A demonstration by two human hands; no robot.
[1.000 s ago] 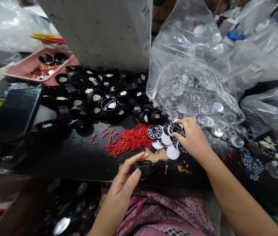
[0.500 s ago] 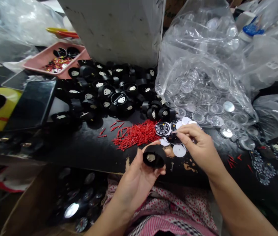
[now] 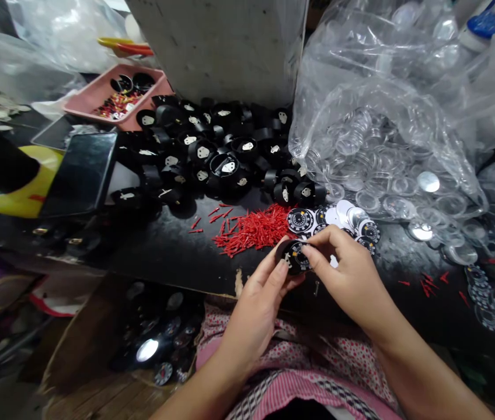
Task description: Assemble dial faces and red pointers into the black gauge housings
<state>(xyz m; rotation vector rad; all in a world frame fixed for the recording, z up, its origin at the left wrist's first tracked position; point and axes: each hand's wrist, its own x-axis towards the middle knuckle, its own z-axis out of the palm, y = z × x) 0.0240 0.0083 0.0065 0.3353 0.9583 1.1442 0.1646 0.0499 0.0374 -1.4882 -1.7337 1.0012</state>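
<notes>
Both hands meet at the near edge of the black table [image 3: 160, 256]. The left hand [image 3: 260, 303] grips a small black case [image 3: 286, 256] between thumb and fingers, tilted up toward the camera. The right hand [image 3: 348, 274] pinches a printed dial [image 3: 300, 257] at the mouth of that case, fingertips right on its rim; whether the dial is fully seated I cannot tell. Case and dial sit just above the table edge, right in front of the red pins [image 3: 254, 228], which lie in a loose heap. Just beyond the right hand, more dials [image 3: 339, 219] are spread flat, some face up, some showing white backs. Behind the pins, a big pile of black cases [image 3: 212, 157] reaches back to a pink tray [image 3: 98, 96]. To the right, a clear bag [image 3: 383, 134] bulges with round clear lenses. A dark phone [image 3: 81, 172] lies at the left.
</notes>
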